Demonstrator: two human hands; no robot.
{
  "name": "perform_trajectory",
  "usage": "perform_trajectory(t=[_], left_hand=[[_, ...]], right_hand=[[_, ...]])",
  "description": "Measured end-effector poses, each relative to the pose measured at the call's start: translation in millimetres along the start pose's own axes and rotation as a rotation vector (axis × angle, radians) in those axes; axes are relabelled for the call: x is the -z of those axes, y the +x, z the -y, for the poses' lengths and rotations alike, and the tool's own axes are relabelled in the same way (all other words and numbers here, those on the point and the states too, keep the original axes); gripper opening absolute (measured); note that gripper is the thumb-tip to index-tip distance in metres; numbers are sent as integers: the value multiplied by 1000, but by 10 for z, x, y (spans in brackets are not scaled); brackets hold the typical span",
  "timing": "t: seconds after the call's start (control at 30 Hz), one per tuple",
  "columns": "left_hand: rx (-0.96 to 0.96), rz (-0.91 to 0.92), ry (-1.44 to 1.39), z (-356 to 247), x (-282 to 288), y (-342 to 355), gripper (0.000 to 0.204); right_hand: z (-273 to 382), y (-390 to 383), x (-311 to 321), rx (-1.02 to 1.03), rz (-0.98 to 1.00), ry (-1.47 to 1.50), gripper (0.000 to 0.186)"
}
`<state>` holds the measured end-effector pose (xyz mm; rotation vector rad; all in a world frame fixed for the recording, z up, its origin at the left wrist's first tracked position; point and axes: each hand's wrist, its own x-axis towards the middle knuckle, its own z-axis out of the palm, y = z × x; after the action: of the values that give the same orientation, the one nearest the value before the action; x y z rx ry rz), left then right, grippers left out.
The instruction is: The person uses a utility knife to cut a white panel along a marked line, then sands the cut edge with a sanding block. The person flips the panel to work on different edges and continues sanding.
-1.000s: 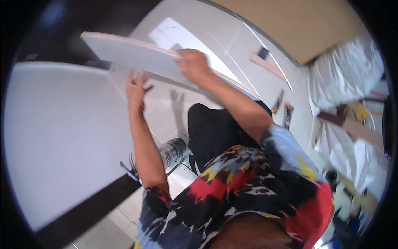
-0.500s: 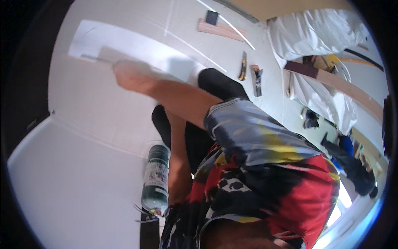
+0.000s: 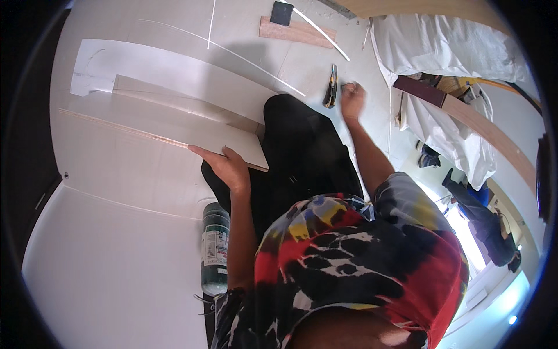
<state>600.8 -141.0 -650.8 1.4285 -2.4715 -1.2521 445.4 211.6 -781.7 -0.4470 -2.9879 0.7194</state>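
Note:
A thin white board (image 3: 168, 125) with a bare wood edge stands tilted over the floor, one end against my black-trousered leg. My left hand (image 3: 228, 167) grips it by the near edge, thumb on the upper face. Behind the board lies a flat white sheet (image 3: 192, 74). Over to the right, my right hand (image 3: 352, 100) is down at the floor with its fingers curled in, slightly blurred; what they close on is hidden. Just left of that hand lies a yellow-and-black utility knife (image 3: 331, 87).
A wood strip (image 3: 296, 33) with a black flat block (image 3: 281, 13) on it lies at the far side, beside a thin white strip (image 3: 322, 35). A green cylinder (image 3: 215, 250) stands by my left forearm. White plastic sheeting (image 3: 447, 49) and another person (image 3: 482, 218) are at right.
My right hand has gone from the white sheet at left to the floor beside the knife. The board now shows raised and tilted in my left hand, previously hidden behind my right arm.

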Motion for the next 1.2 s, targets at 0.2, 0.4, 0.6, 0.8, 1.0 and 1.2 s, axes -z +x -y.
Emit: perform_trajectory(t=[0.2,0.4,0.6,0.8,1.0,1.2], left_hand=[[-66,-130,52,295,-6,-107,83],[98,-140,124,374,190,-285,83],[-72,-229,118,603,-137,-451,83],[-82,-277,54,614,-164,-657,83],[-60,-277,-38,702,-366,-1036,84],[-170,-220,36,746,-47,-1072,64]], right_hand=[[-1518,-87,114,-103,539,-310,103],[-1282,-223,-315,-203,387,-313,62],[-979,-440,385,-518,785,852,47],[129,-864,1664,-519,943,2158,47],[848,-1063,2274,-228,1536,2735,59],[1108,-1372,2534,10,1826,2649,34]])
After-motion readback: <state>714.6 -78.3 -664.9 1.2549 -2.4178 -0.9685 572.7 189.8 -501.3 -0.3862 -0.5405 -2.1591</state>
